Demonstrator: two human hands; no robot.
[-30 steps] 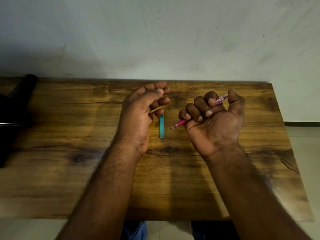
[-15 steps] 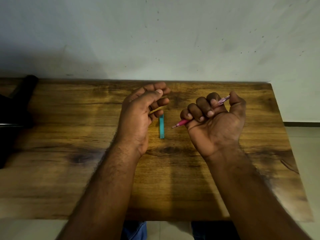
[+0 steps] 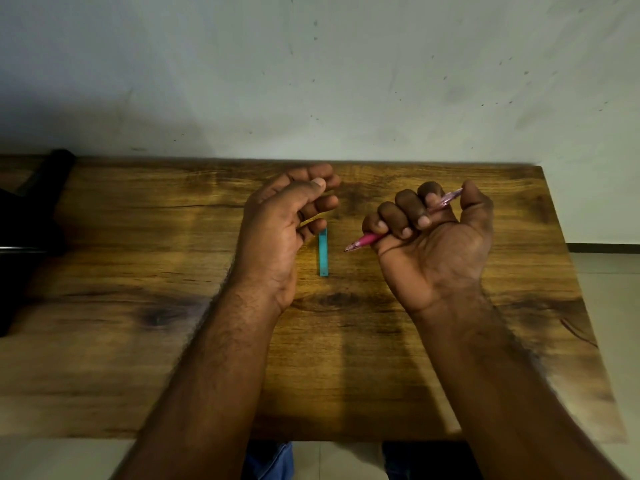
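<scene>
**Pen gripped in our right fist, teal case lying between our hands**

Our right hand [image 3: 433, 244] is clenched round a pink pen [image 3: 367, 240]. The fingers curl over its barrel, the tip juts out leftward and downward past the little finger, and the clear pink rear end shows between forefinger and thumb. Our left hand [image 3: 284, 230] hangs over the wooden table [image 3: 138, 306] with its fingers loosely curled and nothing plainly in them. Its little finger lies just above the top end of a slim teal case [image 3: 323, 252], perhaps a lead or refill box, which lies flat on the table between the two hands, pointing away from us.

We judge that we are readying the pen, with the case not yet picked up. The next move would call for the left hand to drop and pinch the case by its long edges, since it lies flat.

Against the frames from a second ago, little differs. The right fist has sunk a touch and shifted slightly right, the pen tip lowering with it. The left hand and the case have not moved.
</scene>
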